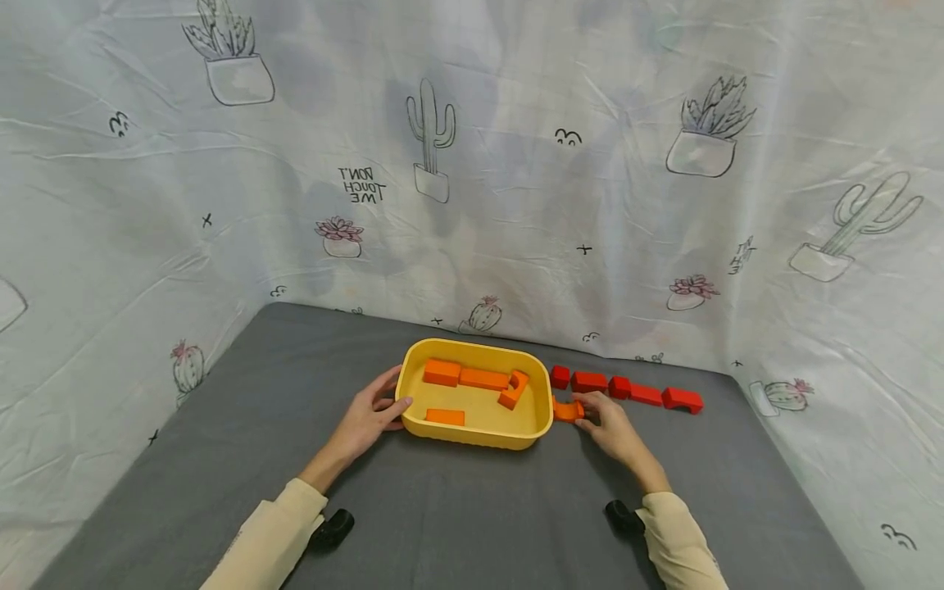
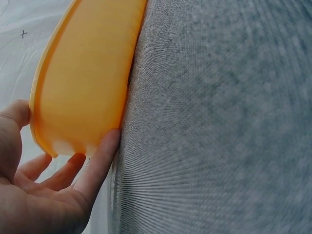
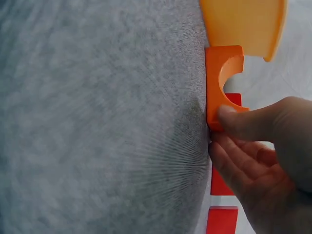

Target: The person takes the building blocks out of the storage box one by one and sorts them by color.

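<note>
A yellow bin (image 1: 483, 403) stands on the grey cloth with several orange blocks inside. My left hand (image 1: 367, 416) holds its left end, the thumb over the rim and the fingers against the outer wall (image 2: 85, 83). Just outside the bin's right end is an orange arch block (image 1: 567, 410), resting on the cloth. My right hand (image 1: 610, 426) pinches the block's right end between thumb and fingers. In the right wrist view the block's curved notch (image 3: 222, 80) faces up, away from the cloth, and its far end is at the bin's wall.
Behind my right hand lies a row of red blocks: a cube (image 1: 560, 377), a longer block (image 1: 589, 382), further pieces, and a red arch block (image 1: 682, 400) at the right end. A cactus-printed curtain (image 1: 501, 205) rises behind the grey table (image 1: 472, 508).
</note>
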Motion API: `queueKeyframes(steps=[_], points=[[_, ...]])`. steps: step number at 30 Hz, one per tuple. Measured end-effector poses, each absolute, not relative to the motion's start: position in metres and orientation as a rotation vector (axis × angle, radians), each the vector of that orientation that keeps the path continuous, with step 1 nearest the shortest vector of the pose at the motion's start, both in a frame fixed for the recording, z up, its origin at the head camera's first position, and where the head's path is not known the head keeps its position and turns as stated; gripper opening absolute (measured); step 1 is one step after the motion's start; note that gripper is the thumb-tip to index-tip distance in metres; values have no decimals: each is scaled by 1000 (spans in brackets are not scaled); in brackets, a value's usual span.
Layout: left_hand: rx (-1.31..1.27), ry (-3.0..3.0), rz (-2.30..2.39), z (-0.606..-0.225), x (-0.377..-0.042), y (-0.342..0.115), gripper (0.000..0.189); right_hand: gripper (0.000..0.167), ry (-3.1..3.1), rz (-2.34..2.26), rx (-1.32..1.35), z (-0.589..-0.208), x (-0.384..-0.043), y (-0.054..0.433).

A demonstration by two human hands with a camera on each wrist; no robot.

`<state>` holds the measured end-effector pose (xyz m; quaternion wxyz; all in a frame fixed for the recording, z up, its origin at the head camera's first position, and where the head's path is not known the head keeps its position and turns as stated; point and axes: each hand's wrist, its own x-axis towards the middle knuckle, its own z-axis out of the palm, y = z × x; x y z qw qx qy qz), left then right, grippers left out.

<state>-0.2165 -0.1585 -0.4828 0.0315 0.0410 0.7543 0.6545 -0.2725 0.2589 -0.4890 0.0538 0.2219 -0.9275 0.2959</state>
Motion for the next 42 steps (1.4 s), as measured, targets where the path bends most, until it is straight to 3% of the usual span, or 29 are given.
queueKeyframes(steps=[23, 31, 42], points=[[104, 2311, 2018, -483, -216, -157, 67, 61, -2944, 926, 625, -470, -270, 257], [114, 2321, 2015, -483, -216, -157, 67, 56, -2871, 933, 580, -452, -265, 254], [99, 2330, 1992, -481, -216, -157, 68, 37, -2597, 928, 552, -428, -254, 219]])
